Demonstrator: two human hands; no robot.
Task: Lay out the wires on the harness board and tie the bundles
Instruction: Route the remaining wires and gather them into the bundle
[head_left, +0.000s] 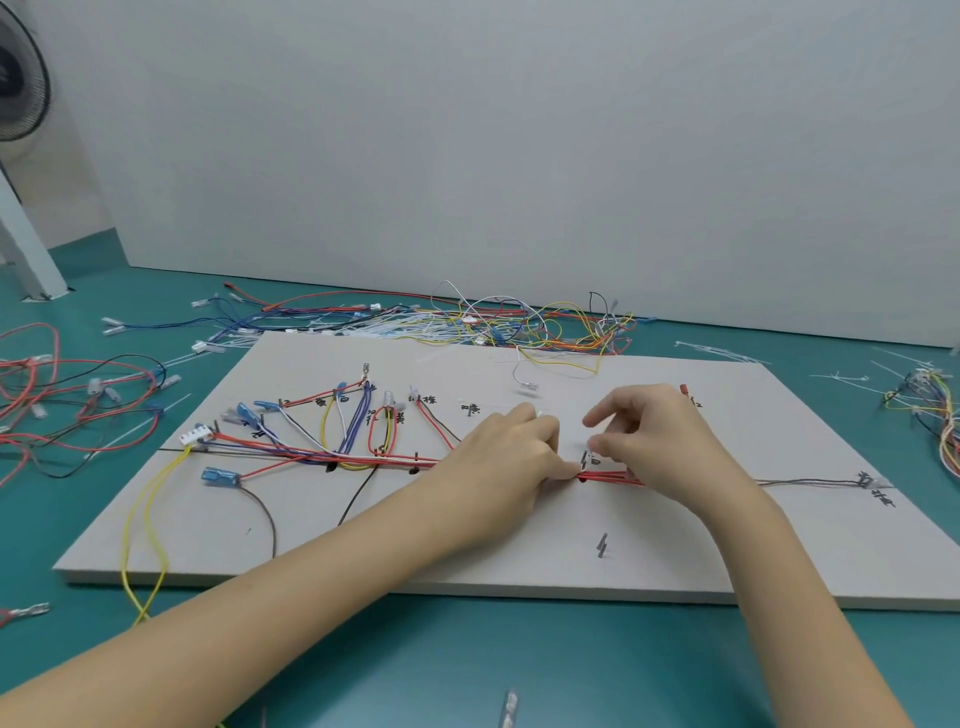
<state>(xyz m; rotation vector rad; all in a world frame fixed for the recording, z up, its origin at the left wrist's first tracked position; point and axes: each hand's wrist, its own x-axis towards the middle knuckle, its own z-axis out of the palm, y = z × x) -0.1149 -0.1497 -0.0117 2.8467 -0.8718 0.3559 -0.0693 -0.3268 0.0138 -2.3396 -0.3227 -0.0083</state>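
Note:
A pale grey harness board (675, 545) lies flat on the teal floor. Coloured wires fan out from pegs on its left half and merge into a red wire bundle (608, 477) running along the board's middle line. My left hand (498, 462) rests on the board with its fingers curled, pinching the bundle just left of a peg. My right hand (660, 436) hovers over the same spot, thumb and fingers pinching something small and pale at the bundle; what it is I cannot tell. A thin grey wire (810, 483) continues right to a labelled end.
Loose wires and white cable ties (415, 327) are heaped behind the board near the wall. More red and black wires (67, 400) sprawl at the left, another bundle (935, 415) at the right edge. A fan (21, 78) stands at the far left.

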